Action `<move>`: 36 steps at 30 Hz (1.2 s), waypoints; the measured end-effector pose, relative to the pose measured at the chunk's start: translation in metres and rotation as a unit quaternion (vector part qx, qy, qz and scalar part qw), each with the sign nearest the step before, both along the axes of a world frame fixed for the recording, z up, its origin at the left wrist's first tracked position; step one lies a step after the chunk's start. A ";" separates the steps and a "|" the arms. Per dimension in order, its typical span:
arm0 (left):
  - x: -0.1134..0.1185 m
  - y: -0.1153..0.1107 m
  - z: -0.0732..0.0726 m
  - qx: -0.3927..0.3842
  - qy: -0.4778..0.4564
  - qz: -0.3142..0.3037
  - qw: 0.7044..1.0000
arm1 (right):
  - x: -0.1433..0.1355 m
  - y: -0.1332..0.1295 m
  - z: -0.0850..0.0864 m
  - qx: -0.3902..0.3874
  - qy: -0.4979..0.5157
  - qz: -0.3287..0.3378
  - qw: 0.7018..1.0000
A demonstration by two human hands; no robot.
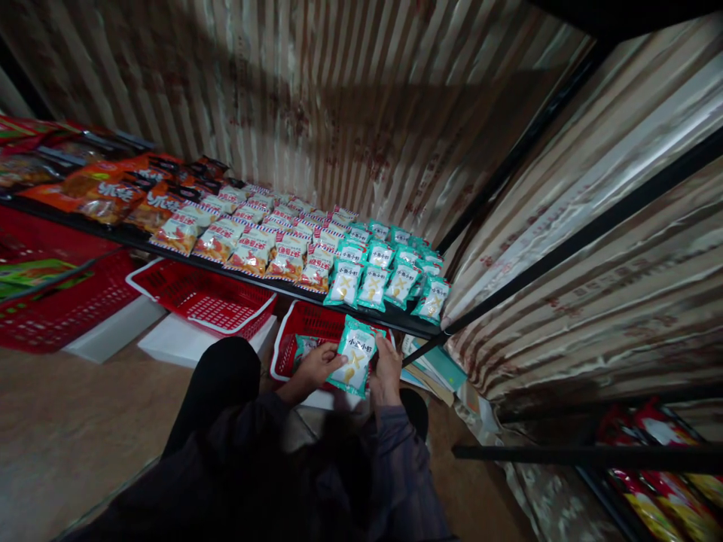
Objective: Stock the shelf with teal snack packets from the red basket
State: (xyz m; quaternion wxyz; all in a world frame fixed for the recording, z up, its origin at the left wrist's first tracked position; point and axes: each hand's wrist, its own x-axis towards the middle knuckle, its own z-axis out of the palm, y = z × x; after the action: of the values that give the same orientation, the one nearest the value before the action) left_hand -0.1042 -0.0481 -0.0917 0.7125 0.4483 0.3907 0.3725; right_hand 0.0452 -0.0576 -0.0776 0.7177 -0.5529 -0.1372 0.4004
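Observation:
Between my hands is a teal and white snack bag [357, 357], its printed front facing up. My left hand [316, 369] pinches its left edge, and my right hand [388, 367] grips the right edge. Under and behind the bag sits a red plastic basket [310, 316] with a white rim; another teal bag [305, 348] shows inside it, beside my left hand. Just beyond, several matching teal bags [373, 284] stand in rows on the right end of a black shelf [271, 284].
Left of the teal bags, the shelf carries white and orange snack bags [247, 248] and orange bags [113, 199]. More red baskets [208, 293] stand below on white boxes [172, 339]. A black metal post [525, 135] rises at the right, before a pleated curtain [339, 90].

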 end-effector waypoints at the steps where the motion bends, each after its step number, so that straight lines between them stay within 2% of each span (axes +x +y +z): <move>1: 0.002 0.001 0.001 -0.002 -0.002 0.002 1.000 | 0.002 -0.001 0.001 0.006 0.002 0.005 1.000; 6: 0.020 0.007 0.012 -0.001 0.005 0.017 1.000 | 0.015 -0.007 0.002 0.023 -0.018 0.062 0.998; 11: 0.047 0.015 0.022 0.032 -0.026 0.031 0.999 | 0.031 -0.018 -0.007 -0.006 -0.133 0.061 0.989; 16: 0.076 0.032 0.029 0.084 -0.023 0.047 0.995 | 0.048 -0.023 -0.009 0.008 -0.218 0.062 0.974; 20: 0.098 0.050 0.036 0.144 0.041 0.050 0.988 | 0.059 -0.010 -0.004 0.016 -0.278 0.053 0.959; 27: 0.126 0.081 0.049 0.216 0.213 0.043 0.952 | 0.085 0.025 0.006 -0.002 -0.321 0.012 0.947; 32: 0.138 0.098 0.052 0.230 0.223 0.053 0.946 | 0.101 0.044 0.006 0.000 -0.352 0.016 0.936; 36: 0.143 0.107 0.050 0.243 0.210 0.049 0.946 | 0.108 0.055 -0.001 0.001 -0.378 0.015 0.926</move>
State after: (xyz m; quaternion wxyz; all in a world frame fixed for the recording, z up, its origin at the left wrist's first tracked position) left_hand 0.0390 0.0588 -0.0414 0.4646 0.6558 0.4511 0.3881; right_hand 0.1530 -0.0027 -0.0790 0.6068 -0.6608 -0.4069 0.1719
